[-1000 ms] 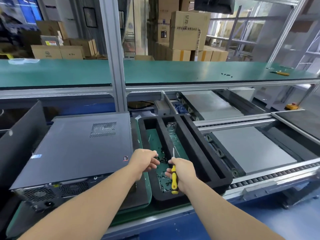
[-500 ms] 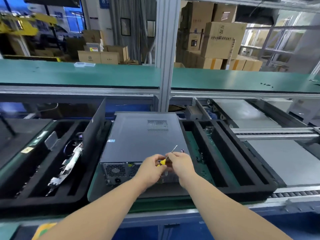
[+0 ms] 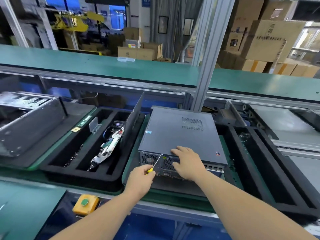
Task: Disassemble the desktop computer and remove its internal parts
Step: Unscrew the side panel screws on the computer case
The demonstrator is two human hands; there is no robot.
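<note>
Left hand [image 3: 140, 176]: fingers curled round yellow-handled screwdriver [image 3: 154, 164], tip at rear panel of desktop computer [image 3: 181, 134]. Right hand [image 3: 186, 161]: fingers spread flat, pressing case's near top edge. Computer at 12 o'clock from both hands, on green surface [image 3: 131, 163].

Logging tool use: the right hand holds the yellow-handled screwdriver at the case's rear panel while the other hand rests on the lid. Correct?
Not quite: the head view shows the left hand gripping the screwdriver at the computer case rear panel; the right hand rests on the lid.
</note>
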